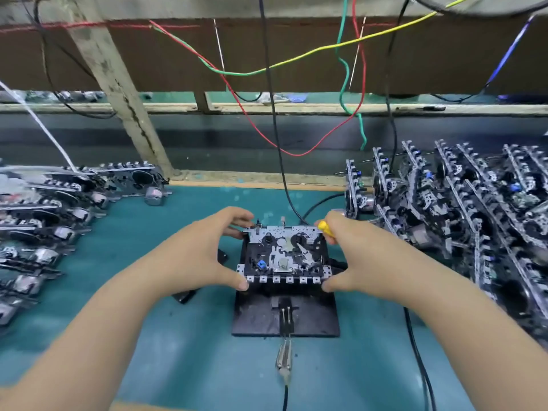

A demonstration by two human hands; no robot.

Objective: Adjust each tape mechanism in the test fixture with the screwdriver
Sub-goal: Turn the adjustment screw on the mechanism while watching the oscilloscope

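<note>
A tape mechanism [284,256] of silver and black metal, with a small blue part, lies on the black test fixture [258,318] at the middle of the green bench. My left hand [195,250] grips its left side, fingers on the far edge and thumb on the near corner. My right hand [361,256] grips the right side the same way and also keeps a yellow-handled screwdriver [325,227] tucked in its fingers; the blade is hidden.
Rows of tape mechanisms [53,215] lie at the left, and a dense pile of them [462,209] stands at the right. Coloured wires [296,57] hang overhead. A black cable [281,173] drops to the fixture, and a metal plug [284,361] lies in front of it.
</note>
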